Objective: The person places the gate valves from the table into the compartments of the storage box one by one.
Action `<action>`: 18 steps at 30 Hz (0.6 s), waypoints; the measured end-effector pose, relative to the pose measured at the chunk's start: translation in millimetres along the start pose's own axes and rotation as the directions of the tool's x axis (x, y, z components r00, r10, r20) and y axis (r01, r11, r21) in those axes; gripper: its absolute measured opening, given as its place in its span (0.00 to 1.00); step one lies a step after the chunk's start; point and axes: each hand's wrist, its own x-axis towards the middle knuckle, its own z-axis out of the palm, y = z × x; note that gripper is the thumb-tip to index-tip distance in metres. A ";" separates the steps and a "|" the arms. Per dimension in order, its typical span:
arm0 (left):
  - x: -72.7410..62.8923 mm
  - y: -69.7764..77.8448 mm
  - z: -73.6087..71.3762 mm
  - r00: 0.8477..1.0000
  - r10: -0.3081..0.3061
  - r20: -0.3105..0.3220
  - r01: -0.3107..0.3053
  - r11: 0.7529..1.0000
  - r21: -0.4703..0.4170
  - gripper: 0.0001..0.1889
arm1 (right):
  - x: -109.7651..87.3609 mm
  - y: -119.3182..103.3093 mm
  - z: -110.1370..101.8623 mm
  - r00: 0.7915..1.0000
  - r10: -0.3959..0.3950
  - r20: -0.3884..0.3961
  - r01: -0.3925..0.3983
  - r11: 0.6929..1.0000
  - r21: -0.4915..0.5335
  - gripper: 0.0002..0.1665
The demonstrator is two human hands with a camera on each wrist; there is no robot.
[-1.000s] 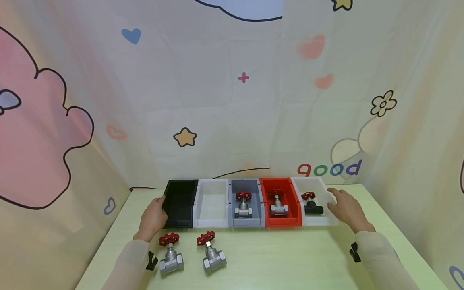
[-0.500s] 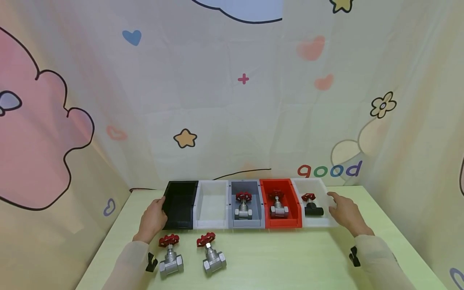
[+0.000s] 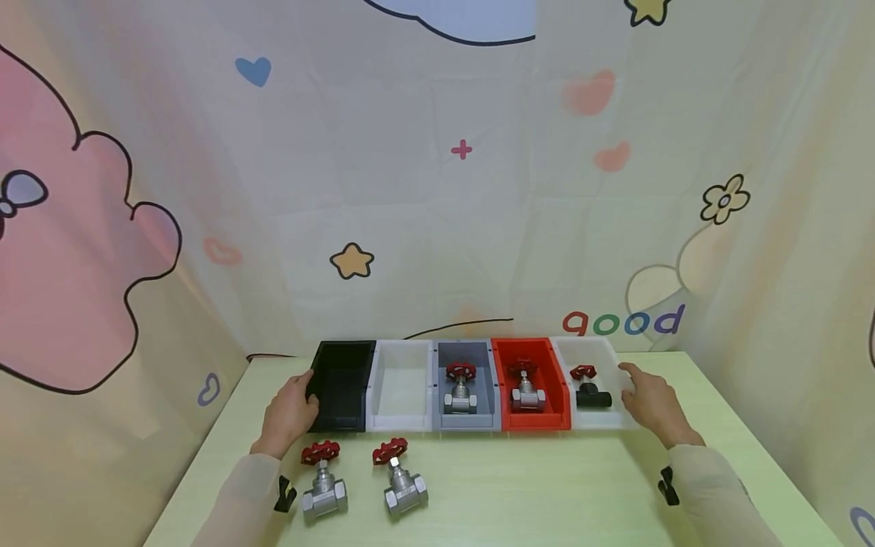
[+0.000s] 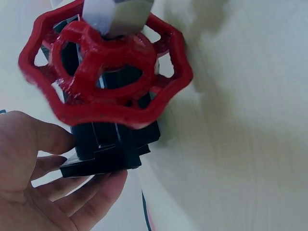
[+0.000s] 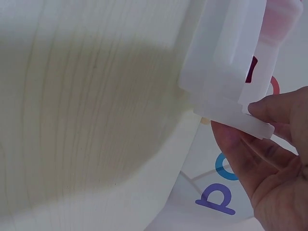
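Observation:
A row of joined bins stands at the back of the table. My left hand (image 3: 287,414) grips the outer left wall of the black bin (image 3: 336,418) at the row's left end, the thumb over the wall in the left wrist view. At the other end, my right hand (image 3: 658,406) pinches the outer wall of the white bin (image 5: 224,62) between thumb and fingers. That bin holds a valve with a black body (image 3: 593,396) and red handwheel. Steel valves lie in the grey bin (image 3: 447,351) and the red bin (image 3: 506,349). The second white bin (image 3: 399,422) and the black one hold nothing.
Two steel gate valves with red handwheels lie in front of the row: the left valve (image 3: 324,494) close to my left forearm, the right valve (image 3: 405,490) beside it. A printed curtain (image 3: 437,228) hangs right behind the light wooden table (image 3: 533,486).

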 end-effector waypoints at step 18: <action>-16.4 34.3 -21.8 0.991 0.110 -0.076 -0.099 0.987 0.129 0.32 | 1.0 0.6 0.1 0.999 0.036 0.032 -0.036 0.999 0.004 0.30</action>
